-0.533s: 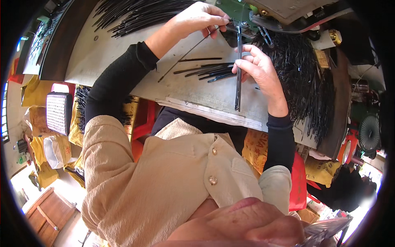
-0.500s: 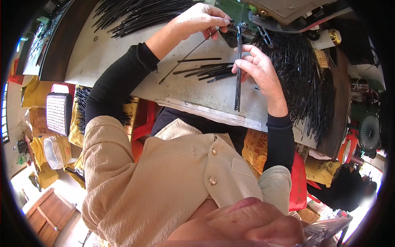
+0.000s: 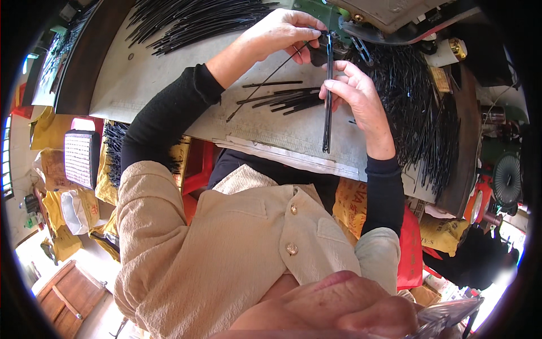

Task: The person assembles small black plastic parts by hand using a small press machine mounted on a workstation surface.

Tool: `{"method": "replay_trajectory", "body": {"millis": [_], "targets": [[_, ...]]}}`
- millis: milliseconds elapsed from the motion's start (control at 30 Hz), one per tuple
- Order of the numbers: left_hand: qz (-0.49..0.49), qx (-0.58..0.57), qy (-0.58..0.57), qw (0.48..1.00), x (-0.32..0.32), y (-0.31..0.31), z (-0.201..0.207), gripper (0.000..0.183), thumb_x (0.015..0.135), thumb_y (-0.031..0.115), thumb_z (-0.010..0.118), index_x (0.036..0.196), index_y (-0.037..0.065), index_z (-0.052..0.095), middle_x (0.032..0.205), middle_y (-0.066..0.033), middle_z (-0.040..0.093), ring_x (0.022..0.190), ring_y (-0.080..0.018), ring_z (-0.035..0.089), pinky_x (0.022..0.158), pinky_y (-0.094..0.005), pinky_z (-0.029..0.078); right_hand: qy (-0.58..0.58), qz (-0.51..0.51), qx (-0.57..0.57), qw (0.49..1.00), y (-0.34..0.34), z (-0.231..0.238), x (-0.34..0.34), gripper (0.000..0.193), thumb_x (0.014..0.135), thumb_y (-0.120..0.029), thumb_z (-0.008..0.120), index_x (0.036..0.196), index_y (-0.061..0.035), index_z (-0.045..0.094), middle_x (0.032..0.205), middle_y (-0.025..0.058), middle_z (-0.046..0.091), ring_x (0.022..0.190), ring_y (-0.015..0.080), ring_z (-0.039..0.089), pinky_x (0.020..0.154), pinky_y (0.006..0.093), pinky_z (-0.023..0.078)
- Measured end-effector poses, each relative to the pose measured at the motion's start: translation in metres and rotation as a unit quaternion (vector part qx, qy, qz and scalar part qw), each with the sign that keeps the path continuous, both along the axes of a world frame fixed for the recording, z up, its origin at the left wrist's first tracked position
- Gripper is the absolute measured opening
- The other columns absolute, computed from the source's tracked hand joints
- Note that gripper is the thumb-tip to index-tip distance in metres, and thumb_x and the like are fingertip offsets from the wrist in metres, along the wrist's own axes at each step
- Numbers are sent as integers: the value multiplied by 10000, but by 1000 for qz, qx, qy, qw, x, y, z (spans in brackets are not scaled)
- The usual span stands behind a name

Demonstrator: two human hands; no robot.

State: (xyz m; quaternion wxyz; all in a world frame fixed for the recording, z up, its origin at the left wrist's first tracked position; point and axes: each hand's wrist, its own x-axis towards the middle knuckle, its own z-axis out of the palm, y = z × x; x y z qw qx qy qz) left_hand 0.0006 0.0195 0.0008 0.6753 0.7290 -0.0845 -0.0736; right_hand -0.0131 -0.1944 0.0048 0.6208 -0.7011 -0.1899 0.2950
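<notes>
My right hand [image 3: 358,93] grips a long, narrow, glossy black strip [image 3: 327,127] between thumb and fingers. The strip stands roughly lengthwise over the table, its lower end pointing toward me. At its upper end, my left hand [image 3: 282,35] has thumb and forefinger pinched; whatever they hold is too small to make out. A thin dark rod [image 3: 257,88] slants down-left from the curled lower fingers of that same hand. Just left of the strip, several loose black strips [image 3: 291,100] lie on the pale metal table [image 3: 169,93].
Large heaps of black strips lie at the far left [image 3: 180,25] and on the right [image 3: 418,113]. Green machinery [image 3: 316,11] stands at the far edge beyond my hands. A white cup-like holder [image 3: 449,53] is at far right. A small fan [image 3: 506,179] sits beyond the table's right side.
My left hand has shifted slightly right and down, closer to the strip's upper end, and the thin rod has moved with it. My right hand and its strip have barely moved.
</notes>
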Motion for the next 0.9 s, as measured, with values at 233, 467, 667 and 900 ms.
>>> {"method": "replay_trajectory", "body": {"millis": [233,467,667,900], "targets": [[-9,-11,-8,1000,2,-5,1,326,883,209,564,1148,20,557,821,-69,581,575,-122,617,521,-216,520,13,-12,36,999,0,-2,1,324,834,-216,564,1084,-20,503,748,69,617,623,105,578,538,207,450],[4,-5,-33,999,6,-12,5,297,901,170,531,1140,-4,553,799,-80,576,558,-125,613,498,-219,522,25,-35,52,998,3,-1,4,324,840,-245,574,1069,-26,508,748,69,616,604,108,576,539,207,452],[16,36,-55,998,9,-16,3,289,907,151,516,1137,-22,545,803,-91,578,537,-122,608,480,-217,521,37,-45,60,997,3,-2,5,321,838,-243,576,1064,-23,514,750,72,616,595,107,573,549,205,453],[34,39,-40,998,8,-15,6,283,890,173,547,1086,-29,567,734,-75,578,453,-104,553,416,-209,461,52,-44,59,996,1,-4,7,316,841,-234,578,1065,-21,513,751,79,619,584,110,579,536,209,457]]}}
